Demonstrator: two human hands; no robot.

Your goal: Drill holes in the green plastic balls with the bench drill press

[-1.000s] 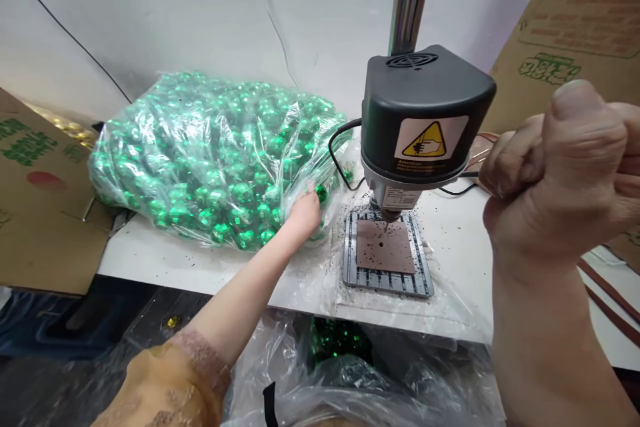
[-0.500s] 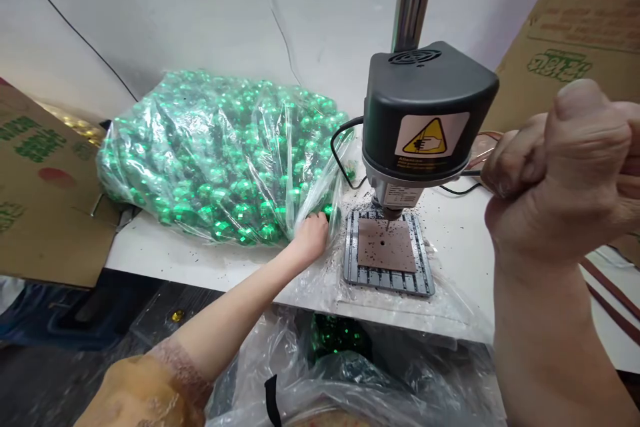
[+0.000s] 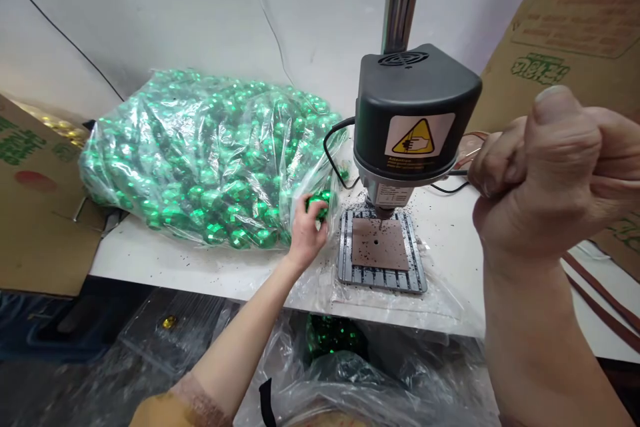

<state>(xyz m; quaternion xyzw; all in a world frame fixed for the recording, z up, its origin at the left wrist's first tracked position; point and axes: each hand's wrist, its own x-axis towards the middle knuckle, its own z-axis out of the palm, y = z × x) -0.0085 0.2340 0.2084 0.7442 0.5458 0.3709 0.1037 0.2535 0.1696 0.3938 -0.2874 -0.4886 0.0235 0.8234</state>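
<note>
At the mouth of a clear plastic bag (image 3: 200, 147) full of shiny green mirrored balls, my left hand (image 3: 306, 235) has its fingers curled round one green ball (image 3: 320, 200). To its right stands a small bench drill press (image 3: 413, 117) with a black housing and a yellow warning label. Under its drill bit, a brown square plate (image 3: 387, 250) with a small hole lies on the slotted metal base (image 3: 345, 270). My right hand (image 3: 545, 173) is a fist held up beside the drill press, closed round its handle; the fingers hide most of the handle.
Dark shavings lie scattered on the white table (image 3: 240, 273). Cardboard boxes stand at the left (image 3: 45, 213) and right (image 3: 580, 20). Below the table edge, a clear plastic bag (image 3: 350, 373) holds more green balls. A black power cable (image 3: 327, 147) loops beside the drill.
My left hand has come up slightly at the bag's mouth, and a green ball now shows between its fingers. My right fist keeps its place by the drill press; the view has shifted slightly.
</note>
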